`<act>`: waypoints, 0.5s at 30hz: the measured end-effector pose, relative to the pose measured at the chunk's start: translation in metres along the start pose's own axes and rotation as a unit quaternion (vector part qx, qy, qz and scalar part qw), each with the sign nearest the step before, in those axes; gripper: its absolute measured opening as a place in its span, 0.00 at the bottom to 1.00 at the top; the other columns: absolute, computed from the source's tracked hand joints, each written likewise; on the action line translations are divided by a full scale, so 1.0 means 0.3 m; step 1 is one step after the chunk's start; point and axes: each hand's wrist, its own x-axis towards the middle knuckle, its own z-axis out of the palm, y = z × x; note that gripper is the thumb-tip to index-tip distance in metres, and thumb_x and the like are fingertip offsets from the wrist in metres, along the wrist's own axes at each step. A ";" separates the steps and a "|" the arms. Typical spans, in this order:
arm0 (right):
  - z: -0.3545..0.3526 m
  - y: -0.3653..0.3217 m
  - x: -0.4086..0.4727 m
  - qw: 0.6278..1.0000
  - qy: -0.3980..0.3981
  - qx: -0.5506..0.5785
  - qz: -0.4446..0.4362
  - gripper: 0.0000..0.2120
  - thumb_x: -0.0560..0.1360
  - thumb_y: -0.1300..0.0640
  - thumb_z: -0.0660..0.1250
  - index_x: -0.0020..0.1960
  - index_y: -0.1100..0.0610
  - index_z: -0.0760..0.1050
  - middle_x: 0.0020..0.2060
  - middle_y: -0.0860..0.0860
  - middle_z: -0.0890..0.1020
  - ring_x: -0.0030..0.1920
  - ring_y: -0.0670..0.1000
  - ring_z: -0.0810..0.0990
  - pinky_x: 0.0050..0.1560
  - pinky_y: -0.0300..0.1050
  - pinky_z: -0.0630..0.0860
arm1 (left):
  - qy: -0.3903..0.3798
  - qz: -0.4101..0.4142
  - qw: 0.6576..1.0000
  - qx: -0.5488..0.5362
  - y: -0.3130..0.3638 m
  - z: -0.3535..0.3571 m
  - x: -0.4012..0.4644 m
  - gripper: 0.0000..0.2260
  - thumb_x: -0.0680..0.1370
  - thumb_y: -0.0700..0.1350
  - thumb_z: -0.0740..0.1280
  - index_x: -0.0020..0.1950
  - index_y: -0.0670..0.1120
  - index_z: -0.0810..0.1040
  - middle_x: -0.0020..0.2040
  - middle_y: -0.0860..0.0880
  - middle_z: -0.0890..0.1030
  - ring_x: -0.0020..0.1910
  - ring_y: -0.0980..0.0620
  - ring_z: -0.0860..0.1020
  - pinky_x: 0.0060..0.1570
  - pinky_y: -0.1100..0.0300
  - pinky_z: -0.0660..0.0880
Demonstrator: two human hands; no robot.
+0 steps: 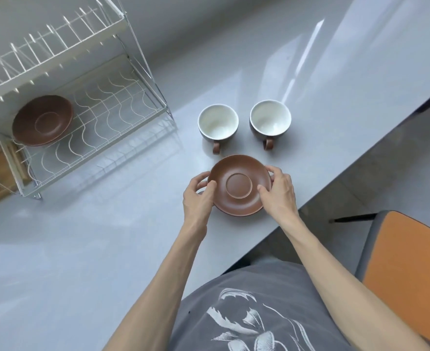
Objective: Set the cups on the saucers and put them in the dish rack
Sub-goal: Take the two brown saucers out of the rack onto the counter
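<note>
A grey shirt (259, 312) with a pale leaf print fills the bottom edge, cut off by the frame, and two bare forearms reach forward from it over the grey surface (82, 249). The left hand (196, 196) and right hand (281, 192) hold the near saucer (239, 186) by opposite sides of its rim, their fingers (272, 171) curled round the edge and each thumb lying on the upper face. The saucer is brown, face up, its raised centre ring plain to see; whether it rests on the surface or is lifted just clear cannot be told, as its underside is hidden. Just beyond it stand two cups upright, white inside and dark outside: the left cup (218, 122) and the right cup (270, 118), side by side and apart, each brown handle pointing back toward the person. To the far left stands a white wire dish rack (123, 97) of two tiers, its left part cut off by the frame. On its lower tier lies a second saucer (42, 120), face up, partly overlapped by the upper tier. An orange chair seat (408, 269) shows at the right edge.
</note>
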 end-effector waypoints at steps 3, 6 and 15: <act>-0.020 0.028 0.012 1.000 0.017 -0.002 0.018 0.25 0.76 0.60 0.67 0.71 0.51 0.67 0.61 0.57 0.73 0.57 0.57 0.77 0.52 0.42 0.66 | -0.025 0.000 1.000 0.015 0.006 0.043 0.000 0.13 0.73 0.48 0.68 0.56 0.57 0.81 0.54 0.51 0.81 0.56 0.47 0.81 0.60 0.44 0.79; -0.036 0.048 0.025 0.999 0.027 -0.001 0.035 0.25 0.76 0.60 0.67 0.71 0.51 0.67 0.62 0.57 0.73 0.57 0.57 0.77 0.51 0.43 0.67 | -0.042 0.002 0.999 0.031 0.008 0.077 0.010 0.12 0.74 0.47 0.68 0.56 0.57 0.81 0.54 0.51 0.81 0.55 0.46 0.82 0.59 0.43 0.79; -0.049 0.078 0.040 0.998 0.030 -0.002 0.058 0.25 0.77 0.61 0.65 0.72 0.52 0.66 0.63 0.58 0.72 0.58 0.57 0.77 0.53 0.44 0.68 | -0.072 0.001 0.996 0.054 0.001 0.118 0.030 0.10 0.74 0.49 0.68 0.54 0.60 0.78 0.53 0.52 0.80 0.54 0.49 0.82 0.59 0.45 0.79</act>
